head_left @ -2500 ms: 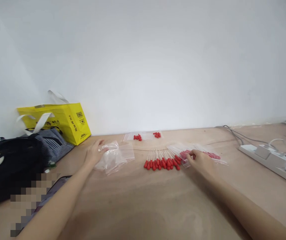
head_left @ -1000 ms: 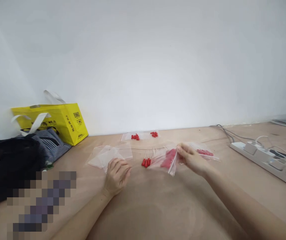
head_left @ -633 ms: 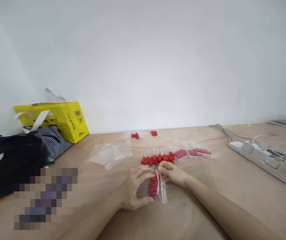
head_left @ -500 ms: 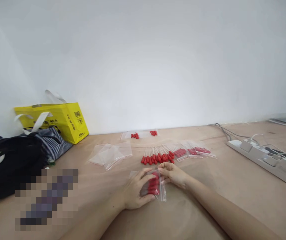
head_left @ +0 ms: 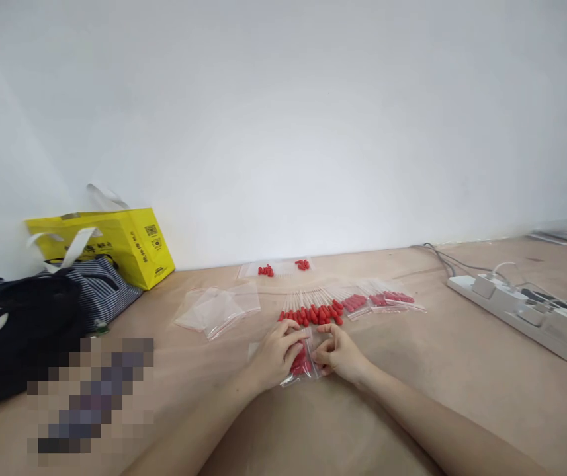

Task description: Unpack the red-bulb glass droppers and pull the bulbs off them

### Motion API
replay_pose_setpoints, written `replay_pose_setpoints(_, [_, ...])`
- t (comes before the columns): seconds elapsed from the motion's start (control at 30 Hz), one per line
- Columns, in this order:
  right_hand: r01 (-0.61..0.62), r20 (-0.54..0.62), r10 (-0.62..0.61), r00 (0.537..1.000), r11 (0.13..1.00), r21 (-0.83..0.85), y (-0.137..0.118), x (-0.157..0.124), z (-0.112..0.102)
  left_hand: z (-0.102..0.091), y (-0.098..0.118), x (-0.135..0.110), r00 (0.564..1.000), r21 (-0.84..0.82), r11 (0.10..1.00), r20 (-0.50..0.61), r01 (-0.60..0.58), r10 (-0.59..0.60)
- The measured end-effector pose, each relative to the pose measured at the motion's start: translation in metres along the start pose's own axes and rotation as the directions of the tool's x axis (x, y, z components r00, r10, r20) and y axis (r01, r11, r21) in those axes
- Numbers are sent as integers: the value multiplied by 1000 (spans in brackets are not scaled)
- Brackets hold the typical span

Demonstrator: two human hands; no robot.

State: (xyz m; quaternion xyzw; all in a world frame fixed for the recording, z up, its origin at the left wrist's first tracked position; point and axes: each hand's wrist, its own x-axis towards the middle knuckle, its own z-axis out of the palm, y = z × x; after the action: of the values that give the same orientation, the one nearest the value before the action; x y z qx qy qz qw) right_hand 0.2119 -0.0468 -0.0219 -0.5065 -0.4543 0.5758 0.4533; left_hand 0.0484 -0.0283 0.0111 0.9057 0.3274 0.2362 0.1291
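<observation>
Brown tabletop (head_left: 462, 370), white wall (head_left: 313, 132).
Left hand (head_left: 273, 354), previously spread wider, now bends over clear plastic bag (head_left: 307, 374) of red tips (head_left: 301, 361); right hand (head_left: 341, 354) curls at its edge; both grips unclear.

Indoors, a home or a small workshop; which, I cannot tell. A plain table (head_left: 486, 377) reaches from beneath the left hand (head_left: 279, 350) and right hand (head_left: 339, 354) to a white wall (head_left: 313, 132). Left of the left hand sit a yellow bag (head_left: 129, 241), striped bag (head_left: 97, 291) and black bag (head_left: 25, 344); right of the right hand, a power strip (head_left: 509, 314) bearing plugs (head_left: 484, 287).
</observation>
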Motion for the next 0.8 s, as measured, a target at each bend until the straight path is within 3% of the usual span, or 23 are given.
replay_pose_setpoints(0.2, [16, 31, -16, 999, 1000, 10, 3, 1, 1, 0, -2, 18, 986, 63, 993, 141, -100, 91])
replay_pose_setpoints(0.57, [-84, -13, 84, 996, 996, -27, -7, 1, 1, 16, -15, 15, 986, 33, 987, -43, -160, 161])
replay_pose_setpoints(0.8, [-125, -11, 124, 992, 992, -10, -7, 3, 2, 19, -15, 15, 991, 69, 989, -21, -133, 134])
